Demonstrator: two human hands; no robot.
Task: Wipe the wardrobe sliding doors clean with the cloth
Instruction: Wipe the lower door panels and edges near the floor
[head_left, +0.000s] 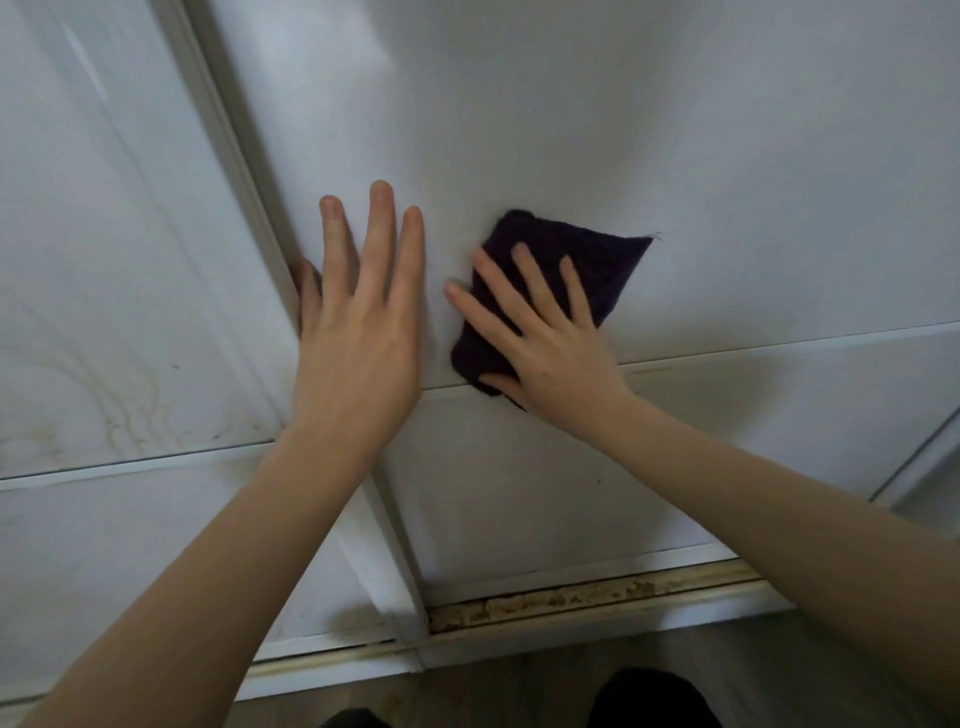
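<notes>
Flatly, right hand (550, 358) presses cloth (587, 265) against door (623, 130).

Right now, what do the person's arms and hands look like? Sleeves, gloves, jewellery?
Both the left hand and right hand are bare: no gloves, rings or watch visible. The left forearm and right forearm are bare too; no sleeves in view.

Right hand (540, 338) hides part of the cloth (592, 260).
</notes>
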